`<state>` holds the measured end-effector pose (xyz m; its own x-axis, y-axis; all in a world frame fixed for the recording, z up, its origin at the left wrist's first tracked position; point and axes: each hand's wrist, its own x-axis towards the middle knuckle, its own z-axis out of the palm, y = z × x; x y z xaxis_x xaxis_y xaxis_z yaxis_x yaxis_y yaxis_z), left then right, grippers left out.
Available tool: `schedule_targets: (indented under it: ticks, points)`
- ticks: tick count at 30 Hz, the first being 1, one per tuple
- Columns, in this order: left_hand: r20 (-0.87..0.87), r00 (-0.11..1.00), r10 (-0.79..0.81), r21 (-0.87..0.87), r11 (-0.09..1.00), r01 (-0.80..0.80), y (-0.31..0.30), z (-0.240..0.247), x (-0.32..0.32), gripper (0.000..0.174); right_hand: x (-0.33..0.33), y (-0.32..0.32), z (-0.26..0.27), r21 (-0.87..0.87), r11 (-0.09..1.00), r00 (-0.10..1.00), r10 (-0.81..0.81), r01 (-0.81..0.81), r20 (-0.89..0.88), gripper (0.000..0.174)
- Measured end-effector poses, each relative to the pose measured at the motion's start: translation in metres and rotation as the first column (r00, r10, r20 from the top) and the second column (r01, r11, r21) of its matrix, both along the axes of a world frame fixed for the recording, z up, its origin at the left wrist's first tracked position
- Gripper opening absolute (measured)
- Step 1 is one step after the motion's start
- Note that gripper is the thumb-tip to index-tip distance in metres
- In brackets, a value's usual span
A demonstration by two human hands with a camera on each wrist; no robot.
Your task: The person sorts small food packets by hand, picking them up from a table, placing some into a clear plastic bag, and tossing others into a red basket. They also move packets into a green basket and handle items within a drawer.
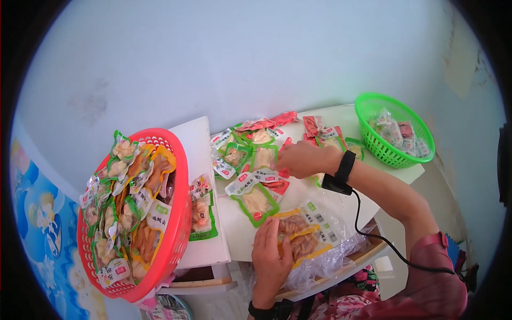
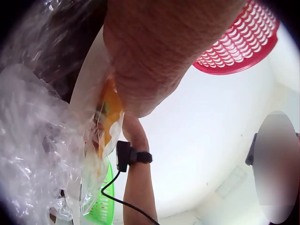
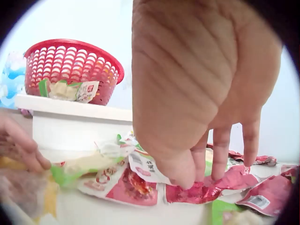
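My left hand (image 1: 271,256) lies with extended fingers on the left edge of yellow-edged packets (image 1: 304,249), beside a green-edged packet (image 1: 255,202). Toward the middle of the table, my right hand (image 1: 306,159) reaches down among the packets. In the right wrist view, the thumb and nearest fingertips of that hand (image 3: 201,103) pinch a red packet (image 3: 225,185) on the table; its other fingers point downward. Another red packet (image 3: 133,187) lies just left of it. The left wrist view shows the left hand (image 2: 150,51) over a yellow-edged packet (image 2: 111,115).
A red basket (image 1: 178,208) heaped with packets stands at the left. At the back right is a green basket (image 1: 392,154) holding small packets. Clear plastic film (image 1: 325,269) bunches at the table's front edge. More green-edged and red packets (image 1: 312,126) lie toward the wall.
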<state>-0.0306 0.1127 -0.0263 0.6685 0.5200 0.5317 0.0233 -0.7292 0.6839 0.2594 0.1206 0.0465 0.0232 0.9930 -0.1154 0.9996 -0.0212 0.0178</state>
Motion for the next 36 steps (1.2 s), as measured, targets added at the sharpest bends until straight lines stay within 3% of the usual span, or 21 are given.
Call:
schedule_targets:
  ticks: [5,8,9,12,15,18,19,22,26,31,34,36]
  points:
    - [0.009,1.000,0.015,-0.037,0.999,-0.015,-0.001,-0.001,0.002,0.047,-0.006,0.039,0.019,0.154,0.986,0.995,-0.053,0.066,-0.087,0.009]
    - [0.014,1.000,0.014,-0.051,0.999,-0.013,-0.001,-0.002,0.000,0.048,-0.011,0.077,0.010,0.266,0.964,1.000,0.000,-0.004,0.014,0.014]
    - [0.020,1.000,0.013,-0.053,0.999,-0.012,-0.001,-0.002,0.000,0.048,-0.014,0.089,0.006,0.183,0.981,0.998,-0.060,0.057,0.010,0.031]
    - [0.028,1.000,0.011,-0.038,0.999,-0.010,0.000,-0.004,0.000,0.049,-0.015,0.116,-0.004,0.237,0.971,0.999,-0.023,0.015,0.027,0.042]
    - [0.031,0.999,-0.006,-0.045,0.999,0.007,0.001,-0.005,0.000,0.049,0.013,0.136,-0.038,0.533,0.811,0.955,0.104,-0.243,0.277,0.027]
    - [0.013,1.000,-0.024,-0.031,0.999,0.024,0.002,-0.006,-0.001,0.049,0.016,0.128,-0.032,0.374,0.921,0.953,-0.011,-0.109,0.304,0.028]
    - [0.015,1.000,-0.027,-0.035,0.999,0.028,0.002,-0.006,-0.002,0.049,0.014,0.124,-0.031,0.344,0.939,0.975,-0.066,-0.012,0.214,0.023]
    - [0.018,0.999,-0.038,-0.045,0.998,0.039,0.003,-0.004,-0.002,0.049,0.008,0.106,-0.021,0.144,0.978,0.968,-0.175,0.150,0.181,0.017]
    - [0.023,0.999,-0.046,-0.046,0.998,0.047,0.004,-0.005,-0.001,0.048,0.004,0.080,0.003,-0.052,0.989,0.963,-0.121,0.138,0.241,0.019]
    - [0.018,0.999,-0.040,-0.047,0.998,0.041,0.003,-0.003,0.000,0.047,0.021,0.099,0.009,0.137,0.966,0.971,-0.231,0.221,0.066,0.024]
    - [0.017,0.999,-0.045,-0.030,0.998,0.046,0.002,-0.004,0.001,0.048,0.026,0.124,-0.014,0.337,0.929,0.985,-0.113,0.152,-0.133,0.027]
    - [0.023,0.999,-0.043,-0.023,0.999,0.043,0.003,-0.004,0.001,0.048,0.002,0.133,-0.025,0.278,0.954,0.982,-0.065,0.113,-0.178,0.031]
